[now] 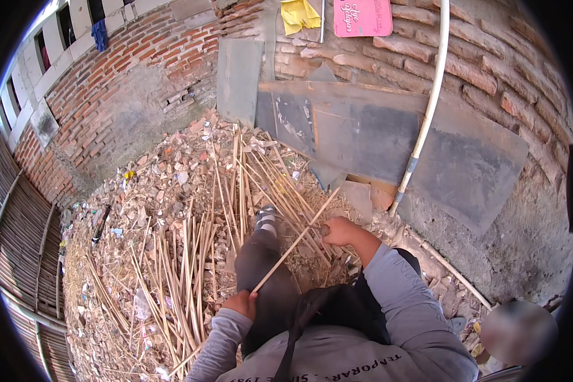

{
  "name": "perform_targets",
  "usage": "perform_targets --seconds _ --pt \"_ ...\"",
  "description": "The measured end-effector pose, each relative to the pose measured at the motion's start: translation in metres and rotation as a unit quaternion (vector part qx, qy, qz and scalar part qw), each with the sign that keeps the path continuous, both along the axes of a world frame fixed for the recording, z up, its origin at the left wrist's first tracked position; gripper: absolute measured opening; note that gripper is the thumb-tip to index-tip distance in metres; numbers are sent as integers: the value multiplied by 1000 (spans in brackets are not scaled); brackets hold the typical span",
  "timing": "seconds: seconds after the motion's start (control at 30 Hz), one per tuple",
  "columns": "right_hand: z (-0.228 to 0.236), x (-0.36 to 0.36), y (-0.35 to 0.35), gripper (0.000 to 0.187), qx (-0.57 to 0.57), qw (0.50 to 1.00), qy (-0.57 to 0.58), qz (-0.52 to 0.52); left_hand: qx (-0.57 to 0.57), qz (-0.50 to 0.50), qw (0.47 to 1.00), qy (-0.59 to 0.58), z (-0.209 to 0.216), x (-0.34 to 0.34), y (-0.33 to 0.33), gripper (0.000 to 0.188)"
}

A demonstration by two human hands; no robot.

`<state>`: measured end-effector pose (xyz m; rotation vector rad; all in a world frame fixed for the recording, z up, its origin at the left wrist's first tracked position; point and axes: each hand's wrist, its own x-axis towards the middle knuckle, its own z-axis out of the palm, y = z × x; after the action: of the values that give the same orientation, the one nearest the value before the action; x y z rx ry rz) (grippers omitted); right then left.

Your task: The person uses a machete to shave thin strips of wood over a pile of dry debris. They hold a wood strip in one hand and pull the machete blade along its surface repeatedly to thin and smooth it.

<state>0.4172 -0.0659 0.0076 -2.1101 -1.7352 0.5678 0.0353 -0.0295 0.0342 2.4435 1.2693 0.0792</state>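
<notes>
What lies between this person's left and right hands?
In the head view, a pale stick slants up from the left hand toward the right hand, with the dark-clothed leg beneath it.

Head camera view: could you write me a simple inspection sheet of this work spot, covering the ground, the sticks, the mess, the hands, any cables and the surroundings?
Surface: uneven ground strewn with rubble and dry scraps.
Job's things: one long stick held slantwise over the leg; many loose sticks on the ground.
Clutter: a pale plastic scrap and other litter among the rubble.
Hands: left hand closed round the stick's lower end; right hand curled near its upper part, grip unclear.
Cables: nothing seen.
Surroundings: brick wall, grey panels against it, pale pipe, slatted fence at left.
</notes>
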Motion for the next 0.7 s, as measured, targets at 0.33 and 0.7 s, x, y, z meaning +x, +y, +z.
perform_targets --seconds 0.33,0.7 --pt "32 -23 -8 37 -60 996 -16 64 -11 -3 1000 3 4 -6 1 41" --pt "25 -29 -6 39 -55 997 -42 37 -3 4 1000 -25 1 -7 2 43"
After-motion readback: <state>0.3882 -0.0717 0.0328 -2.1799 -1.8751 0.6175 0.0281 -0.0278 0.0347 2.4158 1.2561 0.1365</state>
